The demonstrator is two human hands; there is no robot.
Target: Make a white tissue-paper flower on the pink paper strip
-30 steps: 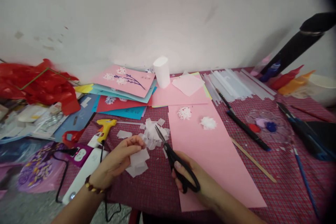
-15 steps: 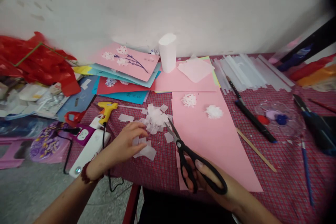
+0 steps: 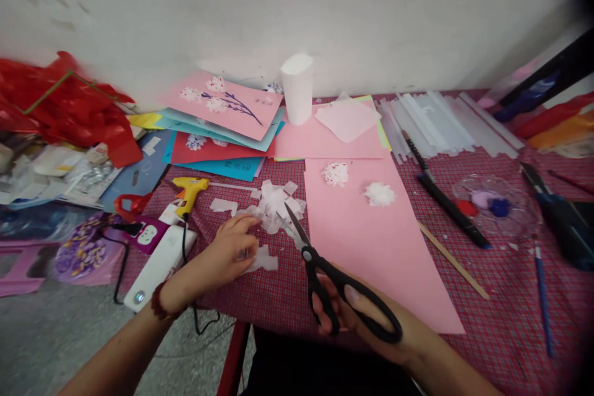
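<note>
My right hand (image 3: 341,306) holds a pair of black-handled scissors (image 3: 320,263), fingers through the loops. The blades are apart, pointing up-left, with their tips over a heap of small white translucent scraps (image 3: 273,201). My left hand (image 3: 236,244) hovers low at the left of the heap, palm down. Its fingers are bent but spread, and a gap shows between the upper fingers and the thumb. Flat white pieces (image 3: 265,260) lie partly beneath it. On the pink sheet (image 3: 371,260) sit a red-flecked white tuft (image 3: 335,174) and a plain white tuft (image 3: 379,194).
A yellow glue gun (image 3: 190,190) lies by a white power bank (image 3: 160,272) with a black cable. Decorated cards (image 3: 223,105) and a white roll (image 3: 297,90) stand behind. Rightward are translucent strips (image 3: 431,124), a brush (image 3: 450,210), a wooden stick (image 3: 455,260) and a paint palette (image 3: 492,204).
The scissors have shifted slightly left and up, their tips now over the scrap heap. My left hand's fingers have curled in a little. The view has tilted slightly.
</note>
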